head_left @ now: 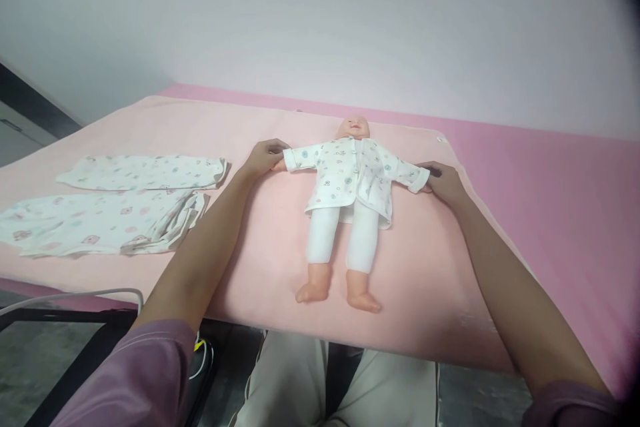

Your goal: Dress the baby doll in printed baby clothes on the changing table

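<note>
A baby doll [355, 128] lies face up on the pink padded cover, its arms spread to both sides. It wears a white printed baby jacket [340, 173], fastened at the chest and parting at the lower hem, over white legs with bare feet. At the doll's arm on the left, my left hand [266, 157] is closed around the doll's small hand, beside the sleeve cuff. My right hand [445, 183] has its fingers curled at the opposite cuff [419, 180], with a bit of the doll's hand showing below. My fingertips are partly hidden on both sides.
Two folded white printed baby garments, an upper one [140, 172] and a lower one [100, 221], lie on the left of the pink cover [400, 280]. A wall rises behind. A white cable [100, 292] and a dark frame [65, 360] are at lower left, off the table's front edge.
</note>
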